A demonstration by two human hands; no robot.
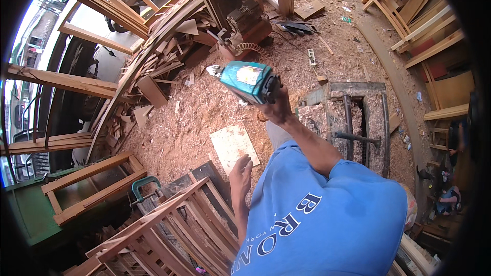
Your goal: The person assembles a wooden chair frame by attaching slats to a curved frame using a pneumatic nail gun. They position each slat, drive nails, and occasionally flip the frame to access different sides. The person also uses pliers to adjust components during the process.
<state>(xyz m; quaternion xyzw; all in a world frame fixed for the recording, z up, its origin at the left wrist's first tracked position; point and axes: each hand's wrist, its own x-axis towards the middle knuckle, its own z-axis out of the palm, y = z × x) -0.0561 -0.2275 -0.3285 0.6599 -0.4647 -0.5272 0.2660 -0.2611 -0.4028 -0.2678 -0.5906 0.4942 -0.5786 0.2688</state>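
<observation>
My right hand [277, 106] is closed round the rear end of a teal power tool [249, 78]. It is held up over the sawdust, its small metal nose pointing to the far left. A worn pale label covers part of its body, and its exact kind does not show clearly. My left hand [240, 169] hangs low with nothing in it, its fingers stretched out. Behind that hand, in this view, lies a flat pale board [232, 145], and a slatted wooden frame [174, 225] stands to its left.
Red compressor [248, 38] with a coiled hose stands ahead beside a post. To the right is a shavings-covered metal-framed machine [350, 122] with a bar across it. A teal clamp [144, 186] and a wooden frame [97, 186] sit at left. Scrap wood [158, 64] is heaped far left.
</observation>
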